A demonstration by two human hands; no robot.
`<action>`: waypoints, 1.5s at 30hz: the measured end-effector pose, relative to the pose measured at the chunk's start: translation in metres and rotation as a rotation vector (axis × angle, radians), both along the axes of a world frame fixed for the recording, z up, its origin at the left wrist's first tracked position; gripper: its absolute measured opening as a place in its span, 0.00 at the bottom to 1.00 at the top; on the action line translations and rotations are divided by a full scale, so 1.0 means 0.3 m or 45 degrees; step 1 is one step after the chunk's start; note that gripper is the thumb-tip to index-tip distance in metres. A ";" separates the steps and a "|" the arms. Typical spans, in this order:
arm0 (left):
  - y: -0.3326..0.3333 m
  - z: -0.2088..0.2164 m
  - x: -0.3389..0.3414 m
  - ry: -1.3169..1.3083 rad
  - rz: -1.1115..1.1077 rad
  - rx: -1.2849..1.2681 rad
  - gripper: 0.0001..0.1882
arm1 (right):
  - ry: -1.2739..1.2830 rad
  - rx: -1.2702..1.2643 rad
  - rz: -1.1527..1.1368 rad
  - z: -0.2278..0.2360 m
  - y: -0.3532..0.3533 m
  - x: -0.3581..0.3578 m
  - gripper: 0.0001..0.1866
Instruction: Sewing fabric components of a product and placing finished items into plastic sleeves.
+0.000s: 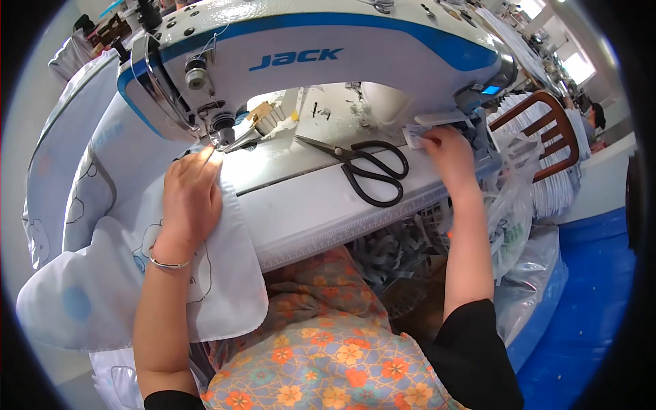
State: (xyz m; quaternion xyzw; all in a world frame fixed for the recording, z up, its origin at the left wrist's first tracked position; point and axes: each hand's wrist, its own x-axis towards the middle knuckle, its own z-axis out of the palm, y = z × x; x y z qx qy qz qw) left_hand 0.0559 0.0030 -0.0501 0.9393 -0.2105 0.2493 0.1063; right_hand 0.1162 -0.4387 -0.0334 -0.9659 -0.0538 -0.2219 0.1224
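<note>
Left grip (193, 195) has white cloth (236, 287) directly beneath.

Left hand (193, 195) conceals part of white fabric (109, 287); right hand (451, 156) obscures part of a white tag (413, 137), its print too small to read. Sewing machine (301, 58) cut off by upper edge; left sleeve (172, 400) truncated below

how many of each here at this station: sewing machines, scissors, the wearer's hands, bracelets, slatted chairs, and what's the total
Sewing machine: 1
Black-handled scissors: 1 pair
Hands: 2 (left hand, right hand)
Bracelet: 1, on the left wrist
Brown slatted chair: 1
Total: 6, counting the scissors as one
</note>
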 end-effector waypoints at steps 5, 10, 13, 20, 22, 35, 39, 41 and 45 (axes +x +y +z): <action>0.003 -0.014 -0.031 -0.089 0.027 0.003 0.17 | -0.005 -0.043 0.001 -0.036 0.013 0.009 0.08; 0.002 -0.011 -0.041 -0.118 0.034 -0.051 0.14 | -0.008 0.098 -0.070 -0.033 0.029 0.007 0.07; 0.001 0.001 -0.042 -0.136 0.036 -0.058 0.14 | -0.035 0.185 -0.069 0.001 0.077 -0.034 0.05; 0.001 0.014 -0.064 0.018 -0.010 -0.447 0.13 | 0.021 0.522 0.843 0.003 0.654 -0.131 0.02; 0.004 0.005 -0.062 0.134 0.022 -0.642 0.14 | -0.038 0.564 0.925 -0.045 0.839 -0.113 0.02; 0.051 -0.047 -0.026 0.189 0.128 -0.495 0.09 | -0.017 0.297 1.179 -0.106 0.884 -0.085 0.16; 0.049 -0.038 -0.030 0.217 0.258 -0.383 0.11 | -0.003 0.235 1.191 -0.112 0.895 -0.100 0.19; 0.040 -0.039 -0.036 -0.339 0.105 -0.168 0.12 | -0.013 0.207 1.199 -0.110 0.886 -0.105 0.21; 0.016 -0.050 -0.062 -0.099 -0.061 -0.231 0.13 | 0.016 0.242 1.177 -0.108 0.878 -0.105 0.20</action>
